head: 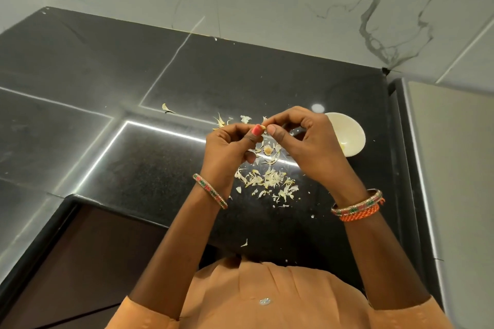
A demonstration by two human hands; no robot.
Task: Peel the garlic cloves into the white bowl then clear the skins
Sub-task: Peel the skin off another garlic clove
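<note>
1. Two hands meet above the black granite countertop (160,83), and you hold them raised over the scattered garlic skins (267,181).
2. Your left hand (227,147) has its fingers curled, and its thumb with the pink-painted nail presses against a small garlic clove (264,125) held at the fingertips.
3. Your right hand (307,139) also has its fingers curled in, thumb and forefinger pinching the same clove from the other side, so both thumbs nearly touch.
4. Only a pale sliver of the clove shows between your fingertips; whether skin is still on it cannot be told.
5. Your white bowl (350,139) sits on the countertop just beyond your right hand, partly hidden by that hand, with a small yellowish piece lying inside it.
6. Most of the skins lie in a loose heap on the countertop below your hands, toward you from the bowl, with a garlic root base (268,150) among them.
7. A few stray skins lie farther from the bowl, one off to the left (167,108) and one close to the counter's near edge (244,243).
8. Patterned bangles (211,191) circle your left wrist, and patterned bangles with an orange thread band (358,205) circle your right wrist.
</note>
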